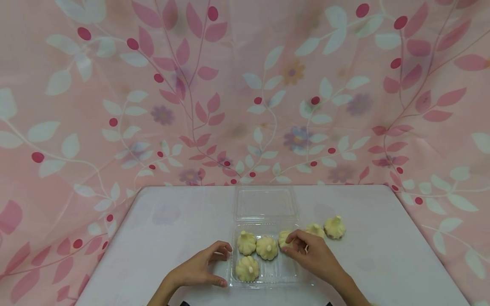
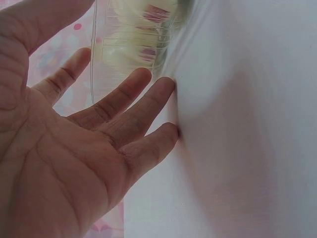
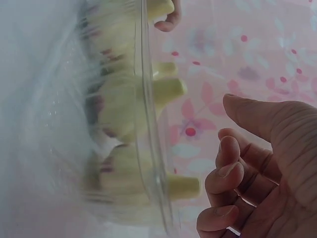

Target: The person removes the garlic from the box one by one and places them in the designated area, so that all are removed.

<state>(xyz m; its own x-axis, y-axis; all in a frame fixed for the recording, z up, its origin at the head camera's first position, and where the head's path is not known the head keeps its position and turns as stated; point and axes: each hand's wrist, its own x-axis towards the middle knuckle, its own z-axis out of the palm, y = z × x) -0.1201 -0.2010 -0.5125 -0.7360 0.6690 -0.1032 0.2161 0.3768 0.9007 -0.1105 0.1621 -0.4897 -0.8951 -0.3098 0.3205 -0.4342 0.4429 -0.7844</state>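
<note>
A clear plastic clamshell container (image 1: 272,276) lies with its lid (image 1: 266,204) folded back. Several pale, ridged garlic bulbs (image 1: 266,248) with short stems sit in its base. My left hand (image 1: 203,263) is at the container's left edge, fingers spread and holding nothing; its palm shows in the left wrist view. My right hand (image 1: 311,253) hovers over the container's right side, close to a garlic bulb (image 1: 285,240) that it partly hides. In the right wrist view its fingers are loosely bent, apart from the bulbs, with nothing between them.
Two more garlic bulbs stand right of the container: one (image 1: 315,230) close behind my right hand, the other (image 1: 334,227) farther right. A white cloth covers the table (image 1: 172,221). Behind it hangs a pink floral curtain (image 1: 237,106).
</note>
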